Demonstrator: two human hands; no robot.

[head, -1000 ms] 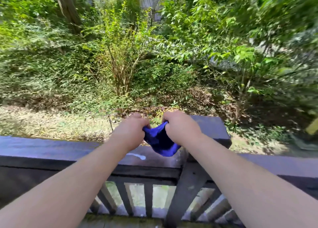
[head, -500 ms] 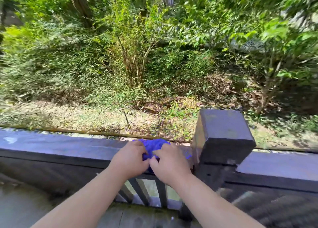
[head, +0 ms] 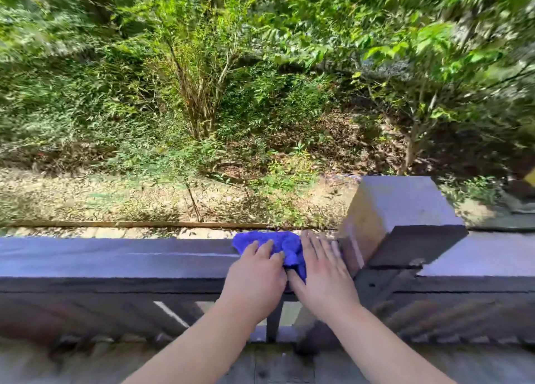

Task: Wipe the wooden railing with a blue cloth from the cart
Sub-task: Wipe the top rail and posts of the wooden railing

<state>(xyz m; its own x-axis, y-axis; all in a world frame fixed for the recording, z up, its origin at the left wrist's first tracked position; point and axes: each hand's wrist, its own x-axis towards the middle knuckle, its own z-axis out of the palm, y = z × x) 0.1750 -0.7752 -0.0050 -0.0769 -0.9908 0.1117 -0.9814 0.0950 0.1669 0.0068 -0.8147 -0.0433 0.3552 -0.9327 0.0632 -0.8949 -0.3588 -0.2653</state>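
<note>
The cloth (head: 285, 249) lies bunched on top of the rail (head: 115, 257), just left of the post (head: 402, 218). Both hands press it flat: left hand (head: 256, 276) with fingers (head: 262, 246) together, right hand (head: 321, 273) with fingers (head: 314, 244) slightly spread, neither pinching it.

Bright dappled daylight, motion blur, edges smeared, wide-angle bending

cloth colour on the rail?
Solid bright blue cloth, no pattern, lying on the dark rail under both hands. Head view, the only one.
</note>
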